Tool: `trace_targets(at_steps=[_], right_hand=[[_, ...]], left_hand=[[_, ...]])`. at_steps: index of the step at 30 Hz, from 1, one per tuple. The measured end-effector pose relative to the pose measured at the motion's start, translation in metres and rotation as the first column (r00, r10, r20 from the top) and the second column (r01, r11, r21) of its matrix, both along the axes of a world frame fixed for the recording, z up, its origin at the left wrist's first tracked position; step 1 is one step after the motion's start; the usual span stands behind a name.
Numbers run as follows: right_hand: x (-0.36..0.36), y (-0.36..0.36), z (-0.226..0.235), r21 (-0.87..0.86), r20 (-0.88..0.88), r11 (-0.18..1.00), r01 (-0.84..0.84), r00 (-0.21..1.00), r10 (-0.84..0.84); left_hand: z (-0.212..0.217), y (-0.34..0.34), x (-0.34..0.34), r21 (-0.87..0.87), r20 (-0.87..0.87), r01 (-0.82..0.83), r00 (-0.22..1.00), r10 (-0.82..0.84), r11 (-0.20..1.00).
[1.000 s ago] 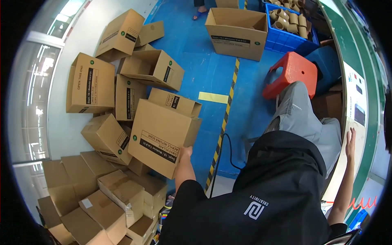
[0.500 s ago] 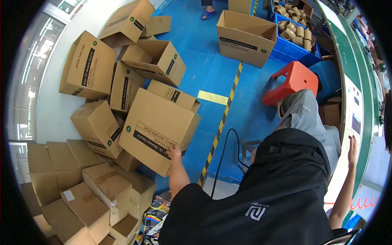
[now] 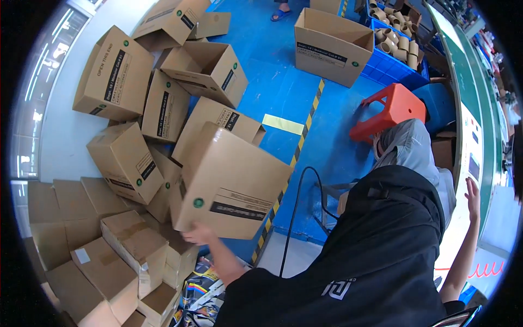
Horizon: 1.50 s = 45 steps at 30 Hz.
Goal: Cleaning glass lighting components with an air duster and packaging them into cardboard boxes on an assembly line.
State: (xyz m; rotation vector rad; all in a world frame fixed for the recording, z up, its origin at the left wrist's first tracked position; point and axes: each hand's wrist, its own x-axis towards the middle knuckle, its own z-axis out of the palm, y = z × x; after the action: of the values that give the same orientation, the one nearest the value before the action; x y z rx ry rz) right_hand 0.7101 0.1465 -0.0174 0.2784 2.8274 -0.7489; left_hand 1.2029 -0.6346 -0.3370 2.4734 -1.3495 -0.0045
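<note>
A large brown cardboard box (image 3: pixel 234 169) with a dark printed label stands tilted at the middle left. My left hand (image 3: pixel 200 234) grips its lower left corner, the fingers curled and partly hidden by the edge. Behind it, another cardboard box (image 3: pixel 202 117) is partly covered. Over at the right, my right hand (image 3: pixel 473 195) is empty with its fingers apart, close to the edge of the worktable (image 3: pixel 460 131).
Several more cartons (image 3: pixel 117 76) stand on the left by the wall, and stacked boxes (image 3: pixel 103 267) fill the lower left. An open box (image 3: pixel 332 49), a red stool (image 3: pixel 389 111) and a blue crate (image 3: pixel 392 68) of cardboard tubes are ahead. A black cable (image 3: pixel 291 218) loops up from the floor.
The large box has turned and swung right and nearer, showing a different side. My left hand has moved left along with it to the lower left corner. The right hand's fingers have bent slightly.
</note>
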Motion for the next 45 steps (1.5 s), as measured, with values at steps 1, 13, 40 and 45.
trace_targets(at_steps=[1, 13, 40, 45], right_hand=[[-0.011, -0.009, -0.004, -0.022, 0.023, 1.0, -0.016, 1.0, 0.017], [-0.022, -0.056, -0.001, -0.104, -0.059, 0.975, -0.195, 0.98, 0.19], [-0.004, -0.153, -0.103, -0.406, -0.187, 0.809, -0.426, 0.905, 0.383], [-0.009, -0.154, -0.106, -0.452, -0.193, 0.785, -0.423, 0.906, 0.378]], left_hand=[[0.027, -0.034, 0.037, -0.014, -0.107, 0.001, 0.994, -0.002, 1.0], [0.001, 0.125, 0.11, 0.577, -0.766, 0.279, 0.511, 0.39, 0.768], [0.439, 0.147, -0.427, -0.194, -0.696, 0.96, -0.279, -0.661, -0.201], [0.486, 0.208, -0.471, -0.22, -0.414, 0.849, -0.527, -0.742, -0.48]])
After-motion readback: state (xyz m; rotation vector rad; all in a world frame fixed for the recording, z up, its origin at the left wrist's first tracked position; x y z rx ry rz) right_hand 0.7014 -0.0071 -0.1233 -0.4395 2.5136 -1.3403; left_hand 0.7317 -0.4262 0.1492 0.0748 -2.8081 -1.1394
